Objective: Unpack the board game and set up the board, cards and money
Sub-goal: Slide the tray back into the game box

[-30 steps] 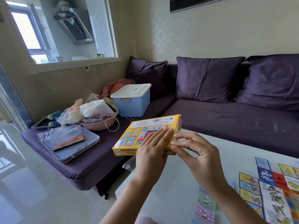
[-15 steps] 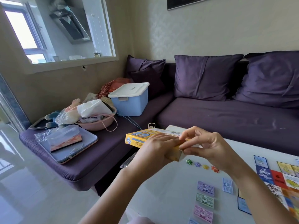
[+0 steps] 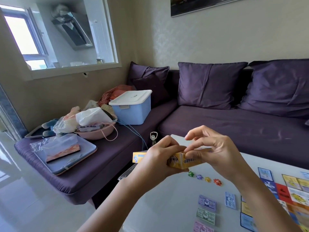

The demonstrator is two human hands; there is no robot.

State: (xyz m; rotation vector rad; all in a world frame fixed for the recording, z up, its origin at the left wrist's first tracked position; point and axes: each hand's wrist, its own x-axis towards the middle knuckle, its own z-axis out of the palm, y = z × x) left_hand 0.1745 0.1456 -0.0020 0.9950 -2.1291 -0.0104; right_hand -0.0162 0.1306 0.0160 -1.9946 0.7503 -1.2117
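Head view: your left hand (image 3: 160,158) grips the flat yellow cardboard game box (image 3: 182,161) round its middle. Your right hand (image 3: 215,151) pinches the end flap between thumb and forefinger, other fingers lifted. The box is held in the air near the far-left corner of the white table (image 3: 167,201).

Recommendation: hold the box level and work the flap squarely, not tearing it. Stay clear of the four coloured star tokens (image 3: 207,179) just below. The paper money stacks (image 3: 206,201) and the colourful game board (image 3: 284,195) lie toward the right edge.
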